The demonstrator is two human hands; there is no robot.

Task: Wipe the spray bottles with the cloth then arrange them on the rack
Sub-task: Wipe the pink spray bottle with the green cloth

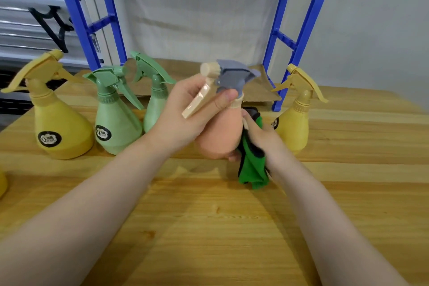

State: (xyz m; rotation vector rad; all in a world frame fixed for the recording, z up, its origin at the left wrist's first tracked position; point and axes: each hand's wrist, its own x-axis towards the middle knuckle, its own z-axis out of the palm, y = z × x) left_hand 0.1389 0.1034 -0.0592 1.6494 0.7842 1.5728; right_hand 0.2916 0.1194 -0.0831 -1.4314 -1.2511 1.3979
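Peach spray bottle point(217, 137), grey trigger head with cream nozzle and lever: being held tilted above the wooden counter point(209, 227), in the middle of the view. All places below are being given from this bottle.

Left hand point(185, 111): gripping the bottle at its neck, thumb lying across the collar just under the grey head, fingers curling behind the cream lever.

Right hand point(257, 137): pressing against the bottle's right side, fingers curled round a green cloth point(253, 169). The cloth is lying bunched between palm and bottle wall, its loose end hanging down just right of the bottle's base, with a dark patch showing near the fingers.

Left of the bottle, standing upright on the counter in a row: a green spray bottle point(154, 100) nearest, partly behind the left wrist; a second green spray bottle point(116, 118) with a dark round label beside it; a yellow spray bottle point(60, 118), also labelled, farthest out.

Right of the bottle: another yellow spray bottle point(294, 121), standing upright just past the right hand.

Behind the bottle: a blue rack point(301, 30), its uprights rising on both sides, feet resting on brown paper point(257, 90) on the counter.
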